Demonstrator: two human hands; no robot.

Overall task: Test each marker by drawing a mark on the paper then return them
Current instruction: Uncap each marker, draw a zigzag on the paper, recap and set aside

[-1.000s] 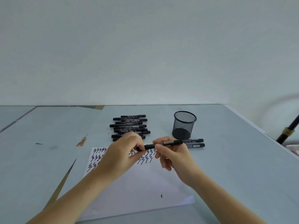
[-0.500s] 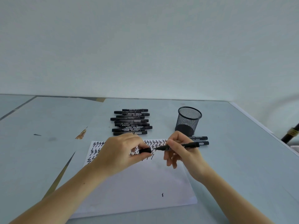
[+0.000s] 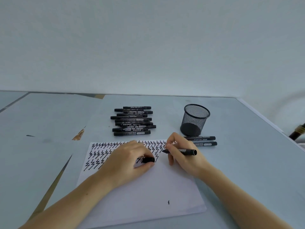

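- Left hand (image 3: 127,161) lies on the paper (image 3: 148,192), fingers curled, pinching a black marker cap (image 3: 148,160) between thumb and fingertips.
- Right hand (image 3: 183,156) grips an uncapped black marker (image 3: 180,151) in a writing hold; the marker runs nearly level, its tip pointing left at the end of the second row of marks, its back end sticking out to the right past the knuckles. Whether the tip touches the sheet cannot be told.
- Both forearms reach in from the bottom edge, the left across the sheet, the right beside its right edge.
- The paper is a white sheet lying flat on the pale grey table (image 3: 247,171), its near half mostly bare except for one small black mark (image 3: 168,202) near the lower right.
- Rows of black zigzag marks (image 3: 99,153) fill the far part of the sheet: one row along the far edge, a second below it, and a shorter third row partly hidden under the left hand.
- Two capped black markers (image 3: 203,141) lie side by side on the table just right of the sheet's far corner, behind the right hand.
- A black mesh cup (image 3: 194,120) stands upright just beyond those two markers.
- A pile of capped black markers (image 3: 132,120) lies crosswise on the table beyond the far edge of the sheet, left of the mesh cup and apart from it.
- A plain pale wall (image 3: 148,47) rises behind the table.
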